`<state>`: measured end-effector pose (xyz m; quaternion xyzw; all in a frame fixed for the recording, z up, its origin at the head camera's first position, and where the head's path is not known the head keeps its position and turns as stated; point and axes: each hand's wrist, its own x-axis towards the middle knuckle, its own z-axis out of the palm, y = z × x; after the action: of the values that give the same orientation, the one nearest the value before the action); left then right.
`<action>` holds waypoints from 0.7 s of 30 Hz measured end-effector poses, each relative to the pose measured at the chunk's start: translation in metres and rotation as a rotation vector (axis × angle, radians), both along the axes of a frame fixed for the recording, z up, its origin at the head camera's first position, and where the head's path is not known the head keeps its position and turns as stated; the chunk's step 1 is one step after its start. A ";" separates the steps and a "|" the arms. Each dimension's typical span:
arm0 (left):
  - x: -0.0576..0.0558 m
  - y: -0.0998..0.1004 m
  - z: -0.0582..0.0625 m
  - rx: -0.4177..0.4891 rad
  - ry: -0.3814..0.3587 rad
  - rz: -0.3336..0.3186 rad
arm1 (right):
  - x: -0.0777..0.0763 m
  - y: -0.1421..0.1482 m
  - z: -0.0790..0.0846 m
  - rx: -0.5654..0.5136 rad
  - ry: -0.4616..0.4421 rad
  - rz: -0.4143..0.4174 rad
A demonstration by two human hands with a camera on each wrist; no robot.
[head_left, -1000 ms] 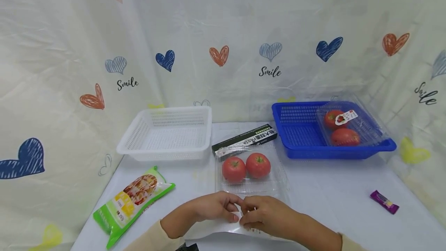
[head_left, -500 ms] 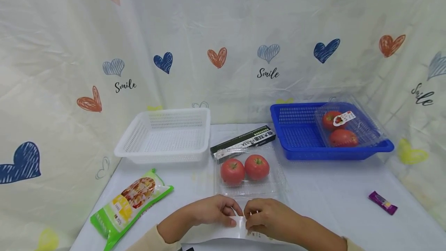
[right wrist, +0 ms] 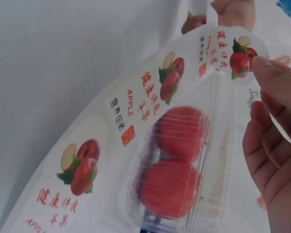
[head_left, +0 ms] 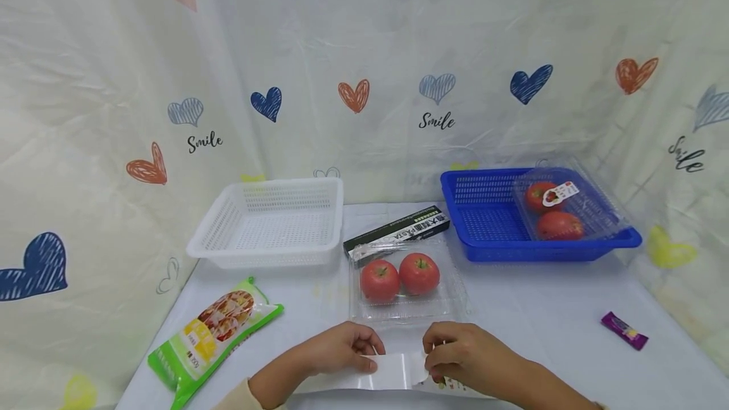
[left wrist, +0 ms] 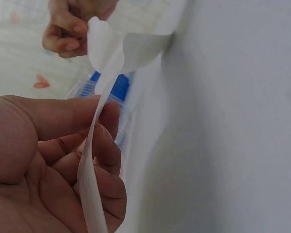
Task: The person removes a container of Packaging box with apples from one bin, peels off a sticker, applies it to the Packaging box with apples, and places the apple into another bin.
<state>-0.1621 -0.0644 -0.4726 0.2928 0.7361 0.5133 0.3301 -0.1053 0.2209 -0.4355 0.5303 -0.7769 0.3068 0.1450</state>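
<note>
Near the table's front edge, my left hand (head_left: 342, 350) pinches a glossy white strip of stickers (head_left: 384, 372) between thumb and fingers. My right hand (head_left: 469, 359) holds the edge of an apple-printed sticker (right wrist: 240, 58) by thumb and fingertip. In the left wrist view, the sticker stands partly lifted and curled away from its pale backing (left wrist: 91, 184). More apple prints and red lettering run along the strip in the right wrist view. Just beyond the hands lies a clear plastic box (head_left: 410, 312) with two red fruits (head_left: 419, 274) inside.
A white basket (head_left: 264, 255) stands at back left, a blue basket (head_left: 547, 250) at back right with another clear fruit box carrying a sticker. Between them lies a pasta box (head_left: 398, 233). A green food packet (head_left: 211, 334) is left; a small purple packet (head_left: 624, 331) is right.
The hands have drawn apart, the right moving rightward with the sticker edge. More of the white strip now shows between them, and the sticker has lifted further.
</note>
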 end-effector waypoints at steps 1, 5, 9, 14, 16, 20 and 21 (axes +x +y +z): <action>0.001 0.000 -0.001 -0.004 0.007 0.000 | 0.000 0.002 0.001 -0.001 0.004 -0.007; 0.003 0.000 -0.002 -0.028 0.051 -0.001 | 0.002 0.009 0.004 0.010 0.000 -0.048; 0.004 0.000 -0.002 -0.062 0.086 0.007 | 0.001 0.015 0.006 0.015 -0.009 -0.064; 0.005 -0.001 -0.003 -0.098 0.116 0.012 | -0.002 0.020 0.007 -0.017 0.004 -0.030; 0.005 -0.001 -0.005 -0.096 0.125 0.005 | -0.003 0.022 0.009 -0.021 -0.002 -0.029; 0.004 -0.002 -0.007 -0.082 0.152 0.003 | -0.002 0.025 0.017 0.043 -0.149 -0.098; 0.003 -0.003 -0.008 -0.082 0.162 0.007 | -0.002 0.025 0.019 0.067 -0.205 -0.119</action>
<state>-0.1586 -0.0676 -0.4804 0.3171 0.7818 0.4586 0.2793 -0.1070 0.2463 -0.4164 0.4536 -0.8277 0.3239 0.0649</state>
